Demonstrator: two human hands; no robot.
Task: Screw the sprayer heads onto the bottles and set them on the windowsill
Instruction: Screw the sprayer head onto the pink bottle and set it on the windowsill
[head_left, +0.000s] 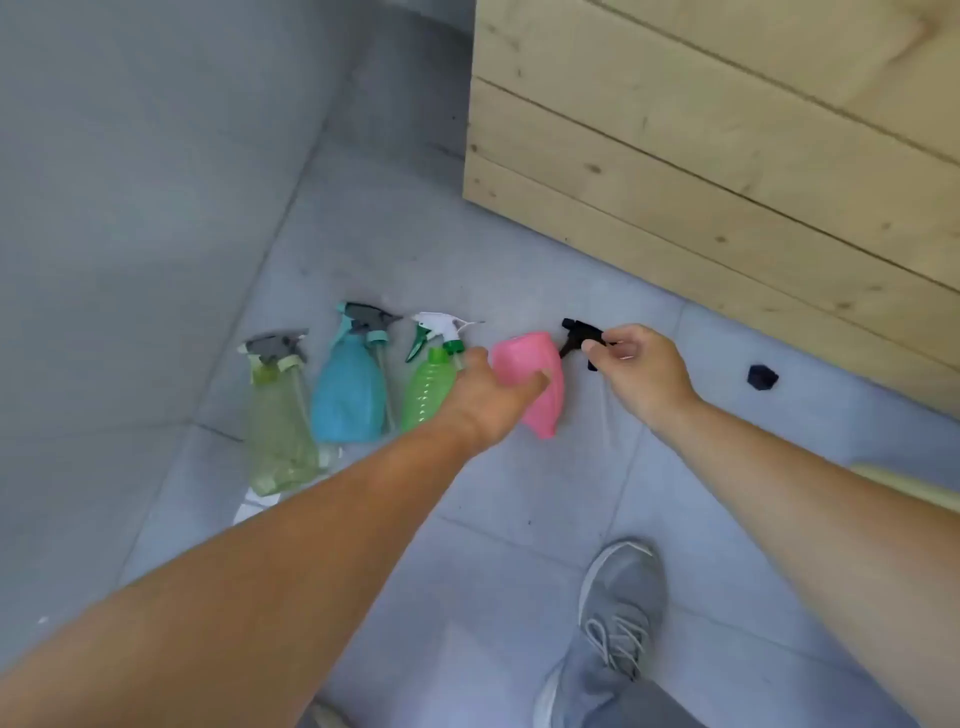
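Several spray bottles lie in a row on the grey tiled floor (519, 499). A pale yellow-green bottle (278, 431) has a grey sprayer head (274, 347) at its neck. The blue bottle (347, 395) carries a teal and grey head (363, 318). At the neck of the green bottle (426, 389) lies a white and green head (436, 332). My left hand (488, 395) grips the pink bottle (535, 384), which has no head. My right hand (636, 371) pinches a black sprayer head (579, 335) just right of the pink bottle's neck.
A pale wooden plank box (727, 145) stands at the back right. A small dark object (762, 376) lies on the tiles beside it. A grey wall (130, 208) rises on the left. My grey shoe (618, 608) stands at the front.
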